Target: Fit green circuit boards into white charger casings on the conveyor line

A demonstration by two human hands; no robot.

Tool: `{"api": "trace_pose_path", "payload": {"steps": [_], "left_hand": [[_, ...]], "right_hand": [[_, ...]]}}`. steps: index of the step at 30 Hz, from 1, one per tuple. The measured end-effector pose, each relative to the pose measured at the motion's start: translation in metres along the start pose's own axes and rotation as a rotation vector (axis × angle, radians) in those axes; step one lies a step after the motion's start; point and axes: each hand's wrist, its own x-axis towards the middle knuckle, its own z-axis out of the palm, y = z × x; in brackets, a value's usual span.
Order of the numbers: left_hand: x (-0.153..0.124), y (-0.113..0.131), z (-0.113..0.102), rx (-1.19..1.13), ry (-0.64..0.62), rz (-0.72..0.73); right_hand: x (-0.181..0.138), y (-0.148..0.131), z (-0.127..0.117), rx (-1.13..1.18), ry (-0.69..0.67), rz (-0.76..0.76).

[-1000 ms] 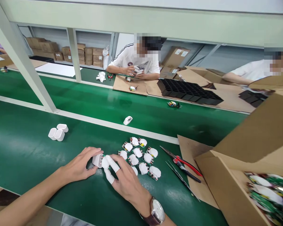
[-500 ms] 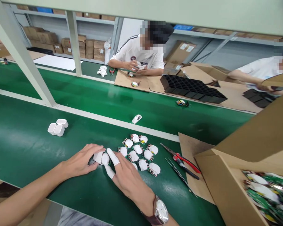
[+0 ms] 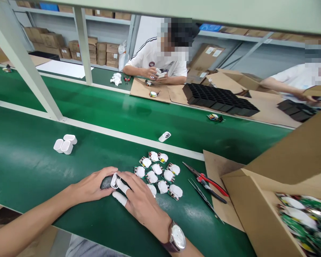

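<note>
Left hand [image 3: 92,186]: thumb and fingers curved round a small white case [image 3: 114,181], gripping its sides; mouth faces the right fingers. Right hand [image 3: 146,201]: fingers parted, closed on nothing; upper white-covered fingertip at the mouth. Right of and beyond these fingers: circuit boards [image 3: 157,169] in a cluster on the surface [image 3: 93,226]. Farther right: pliers [image 3: 215,186], tweezers [image 3: 207,202]. Left of and beyond the left fingers: three white cups [image 3: 66,146].

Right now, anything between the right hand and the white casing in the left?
Nothing visible. The left hand holds the white casing, and the right hand has a white-covered finger at its open end. The white-topped boards lie off to the side.
</note>
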Motion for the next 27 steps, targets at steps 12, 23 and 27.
{"api": "trace_pose_path", "payload": {"steps": [12, 23, 27], "left_hand": [[0.005, 0.006, -0.006, -0.127, -0.09, -0.039], [0.004, 0.002, -0.001, -0.048, -0.035, 0.032], [0.001, 0.001, 0.001, 0.157, 0.125, 0.227]], "right_hand": [[-0.002, 0.007, 0.009, -0.094, -0.048, -0.113], [-0.001, 0.007, 0.01, 0.097, -0.051, 0.107], [-0.009, 0.011, 0.011, 0.124, 0.019, 0.176]]}}
